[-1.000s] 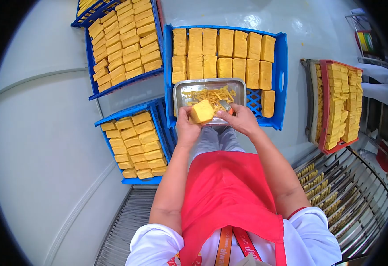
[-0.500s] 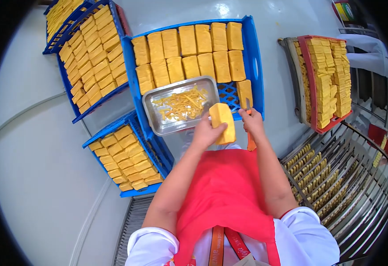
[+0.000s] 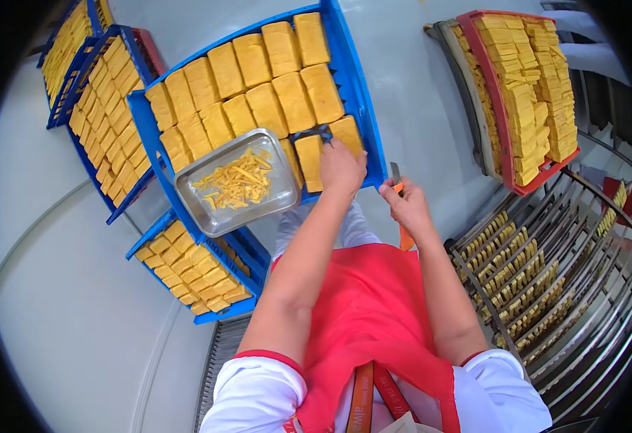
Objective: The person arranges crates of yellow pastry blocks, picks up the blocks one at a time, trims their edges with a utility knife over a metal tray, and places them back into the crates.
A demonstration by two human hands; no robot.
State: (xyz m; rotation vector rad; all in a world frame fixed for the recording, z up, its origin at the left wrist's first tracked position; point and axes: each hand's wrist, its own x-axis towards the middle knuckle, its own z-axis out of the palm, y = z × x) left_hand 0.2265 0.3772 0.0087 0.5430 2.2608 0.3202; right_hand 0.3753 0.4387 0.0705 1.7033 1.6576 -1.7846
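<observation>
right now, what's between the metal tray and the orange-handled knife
Yellow blocks, the left hand and part of the blue crate lie between them, in the head view.

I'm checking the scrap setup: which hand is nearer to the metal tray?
The left hand: it is at the yellow blocks, just right of the metal tray. The right hand, holding an orange-handled knife, is farther right, by the corner of the blue crate.

The tray is smooth, shiny metal, the crate plastic, the blocks matt and faintly rough, the knife handle plastic, the apron matt cloth, the floor glossy.
</observation>
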